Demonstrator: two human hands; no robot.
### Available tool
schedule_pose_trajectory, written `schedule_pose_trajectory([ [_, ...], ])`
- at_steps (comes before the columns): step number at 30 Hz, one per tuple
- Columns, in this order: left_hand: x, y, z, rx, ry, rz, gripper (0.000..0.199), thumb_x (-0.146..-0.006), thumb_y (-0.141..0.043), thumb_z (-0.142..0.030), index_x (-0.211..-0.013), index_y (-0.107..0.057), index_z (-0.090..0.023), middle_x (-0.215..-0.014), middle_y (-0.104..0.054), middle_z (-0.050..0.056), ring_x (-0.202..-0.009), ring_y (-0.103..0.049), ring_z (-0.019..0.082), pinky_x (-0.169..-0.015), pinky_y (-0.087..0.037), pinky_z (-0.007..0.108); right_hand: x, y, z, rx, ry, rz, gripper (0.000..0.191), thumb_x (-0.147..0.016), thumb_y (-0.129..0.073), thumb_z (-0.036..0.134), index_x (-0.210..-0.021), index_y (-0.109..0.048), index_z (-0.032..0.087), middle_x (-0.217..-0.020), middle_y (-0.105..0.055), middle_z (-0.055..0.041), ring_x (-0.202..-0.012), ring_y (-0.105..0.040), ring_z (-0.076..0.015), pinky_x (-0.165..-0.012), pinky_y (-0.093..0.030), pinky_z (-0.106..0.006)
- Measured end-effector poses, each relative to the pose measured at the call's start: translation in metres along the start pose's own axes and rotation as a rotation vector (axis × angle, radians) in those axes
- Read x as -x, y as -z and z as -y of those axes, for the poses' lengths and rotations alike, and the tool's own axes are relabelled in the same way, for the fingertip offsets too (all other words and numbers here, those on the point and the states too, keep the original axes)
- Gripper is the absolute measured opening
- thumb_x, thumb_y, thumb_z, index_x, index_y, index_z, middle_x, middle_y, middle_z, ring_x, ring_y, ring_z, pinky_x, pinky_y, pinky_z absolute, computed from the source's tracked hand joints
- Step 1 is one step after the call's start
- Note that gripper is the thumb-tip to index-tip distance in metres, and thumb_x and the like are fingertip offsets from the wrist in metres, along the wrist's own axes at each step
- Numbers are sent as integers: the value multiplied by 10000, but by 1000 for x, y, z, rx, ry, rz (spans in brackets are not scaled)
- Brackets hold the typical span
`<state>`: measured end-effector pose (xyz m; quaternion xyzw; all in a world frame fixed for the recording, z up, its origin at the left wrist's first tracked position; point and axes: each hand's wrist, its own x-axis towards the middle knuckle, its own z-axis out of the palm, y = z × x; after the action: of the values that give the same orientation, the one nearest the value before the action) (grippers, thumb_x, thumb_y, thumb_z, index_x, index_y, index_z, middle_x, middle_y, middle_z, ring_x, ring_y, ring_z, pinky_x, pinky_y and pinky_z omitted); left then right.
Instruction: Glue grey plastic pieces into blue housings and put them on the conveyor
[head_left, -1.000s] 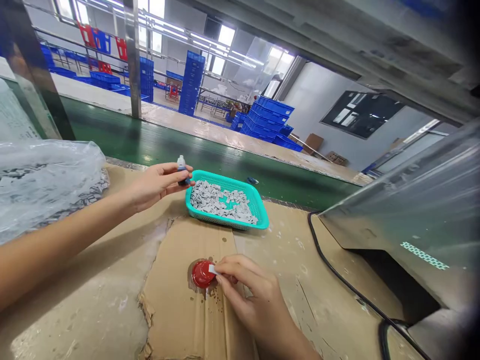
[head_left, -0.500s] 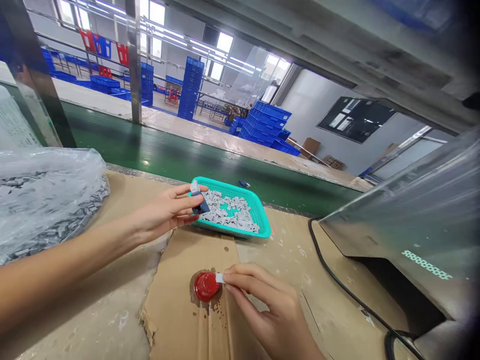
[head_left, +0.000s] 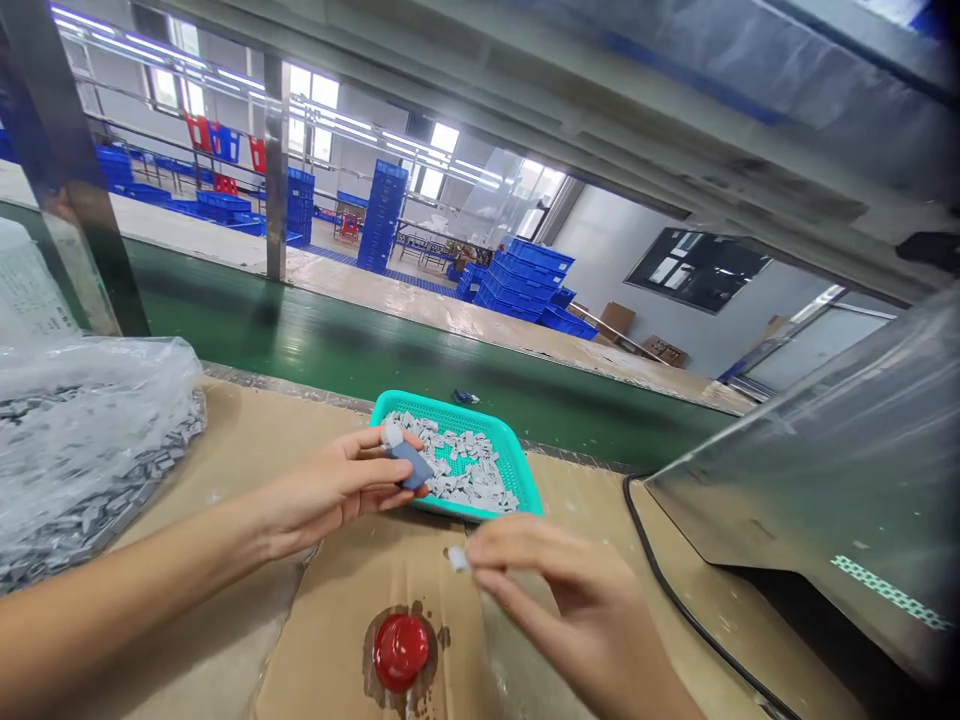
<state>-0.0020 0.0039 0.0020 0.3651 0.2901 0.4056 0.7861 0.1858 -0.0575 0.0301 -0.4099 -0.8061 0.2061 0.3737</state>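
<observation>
My left hand holds a dark blue plastic part between thumb and fingers, and a small whitish piece shows at its upper end. In the fingertips of my right hand is a small light-grey plastic piece, pinched at one end. Below and between the hands stands a small red cup-like thing with a glossy wet top, on a damp dark patch of the cardboard. Just behind my left hand lies a turquoise basket with many small grey pieces in it.
A clear plastic bag of grey parts lies at the left. Behind the bench runs a green conveyor belt with a small dark part on it. A black cable and a metal panel stand at the right.
My right hand has lifted the grey piece away from the red cup-like thing, toward the basket. The blue part in my left hand has turned. The view has tilted up a little.
</observation>
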Motion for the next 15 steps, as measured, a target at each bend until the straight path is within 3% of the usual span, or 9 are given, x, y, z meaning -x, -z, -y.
schedule_pose_trajectory([
  [3, -8, -6, -5, -77, -33, 28, 229, -648, -637, -151, -870, -595, -186, -811, -637, 12, -752, -602, 111, -714, -463, 202, -30, 8, -9, -188, -123, -221, 87, -661, -616, 126, -685, -665, 194, -709, -669, -22, -683, -616, -149, -628, -525, -250],
  [5, -13, -10, -9, -153, -112, 29, 225, -620, -658, -148, -836, -602, -176, -810, -641, 12, -730, -586, 96, -690, -450, 189, -48, 7, -17, -317, -191, -295, 61, -645, -630, 153, -683, -666, 185, -698, -668, -22, -658, -618, -150, -613, -529, -261],
  [10, -20, -12, -14, -239, -198, -35, 168, -600, -669, -152, -727, -560, -148, -789, -636, 20, -718, -561, 97, -646, -424, 182, -66, -5, -29, -452, -278, -268, 48, -609, -646, 144, -636, -672, 174, -667, -665, -13, -652, -617, -147, -637, -529, -269],
  [15, -20, -9, -10, -263, -222, -61, 189, -580, -686, -163, -661, -515, -155, -695, -591, -16, -683, -535, 86, -611, -415, 172, -62, -8, -30, -392, -207, -269, 101, -600, -636, 103, -621, -680, 190, -671, -655, -11, -679, -607, -140, -644, -528, -250],
])
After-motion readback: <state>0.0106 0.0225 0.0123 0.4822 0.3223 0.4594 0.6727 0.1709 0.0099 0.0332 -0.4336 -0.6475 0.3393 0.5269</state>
